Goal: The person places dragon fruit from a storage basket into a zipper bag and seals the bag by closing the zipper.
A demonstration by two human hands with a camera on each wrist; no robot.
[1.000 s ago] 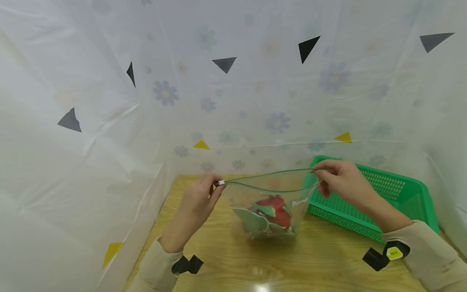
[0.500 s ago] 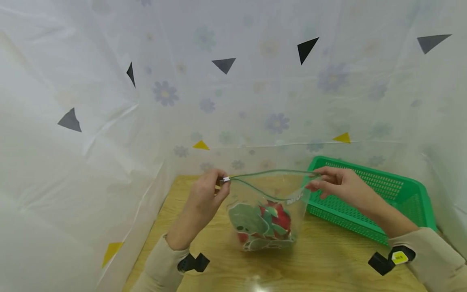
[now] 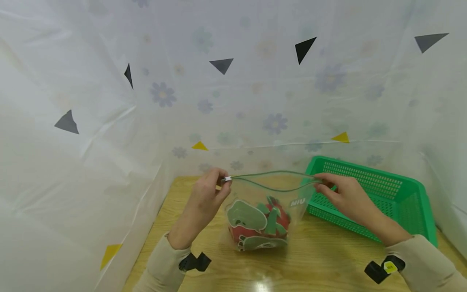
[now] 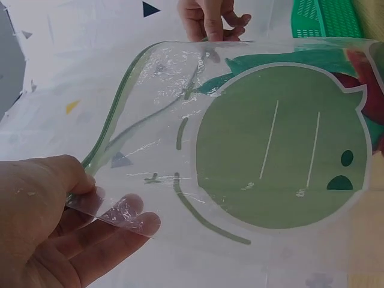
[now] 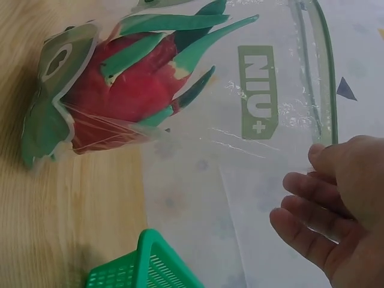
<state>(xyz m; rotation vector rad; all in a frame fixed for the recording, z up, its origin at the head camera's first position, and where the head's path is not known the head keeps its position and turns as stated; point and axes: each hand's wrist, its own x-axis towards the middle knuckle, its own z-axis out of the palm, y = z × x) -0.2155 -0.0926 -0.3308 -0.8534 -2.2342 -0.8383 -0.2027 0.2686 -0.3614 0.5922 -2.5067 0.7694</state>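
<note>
A clear zip bag (image 3: 299, 192) with a green zip edge and pale green print hangs between my hands over the table. Inside it lies a red dragon fruit (image 5: 129, 90) with green scales. My left hand (image 3: 206, 196) pinches the top left corner, beside the white zip slider (image 3: 228, 179). With thumb and forefinger, my right hand (image 3: 350, 198) pinches the top right corner. The two zip edges stand apart in the middle, so the mouth gapes. In the right wrist view the other right fingers lie beside the bag, off its film.
A green perforated basket (image 3: 408, 194) stands at the back right, behind my right hand. The wooden table (image 3: 310, 263) runs under the bag. White patterned sheeting (image 3: 233, 101) forms walls at the back and sides.
The bag has swung and turned, so more of its printed front faces the head camera. My left hand has shifted slightly right. The right fingers have regripped the corner.
</note>
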